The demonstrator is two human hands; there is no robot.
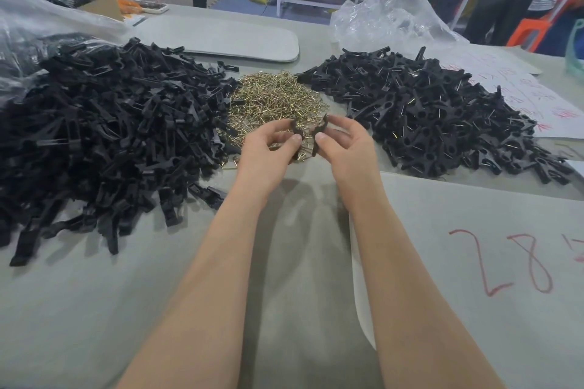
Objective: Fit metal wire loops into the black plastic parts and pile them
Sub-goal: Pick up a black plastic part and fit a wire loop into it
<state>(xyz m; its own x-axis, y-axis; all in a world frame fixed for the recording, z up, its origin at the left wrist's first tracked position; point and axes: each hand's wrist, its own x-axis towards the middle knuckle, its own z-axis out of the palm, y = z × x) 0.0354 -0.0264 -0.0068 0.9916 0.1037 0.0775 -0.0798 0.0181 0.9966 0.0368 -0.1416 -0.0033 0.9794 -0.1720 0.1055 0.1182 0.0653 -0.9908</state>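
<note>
A heap of brass-coloured wire loops [278, 95] lies at the table's middle. Left of it spreads a large pile of bare black plastic parts [104, 136]. To the right is a pile of black parts with wire loops fitted [429, 110]. My left hand [268, 151] pinches one black plastic part [296, 129] between thumb and fingers. My right hand [344, 142] pinches a second black plastic part [317, 136]. Both hands hover just above the near edge of the wire heap, the two parts almost touching.
A grey felt sheet [474, 262] with red writing covers the near right of the table. A grey pad [221, 38] lies behind the piles. Clear plastic bags sit at back left [38, 19] and back right [388, 16]. People stand beyond the table.
</note>
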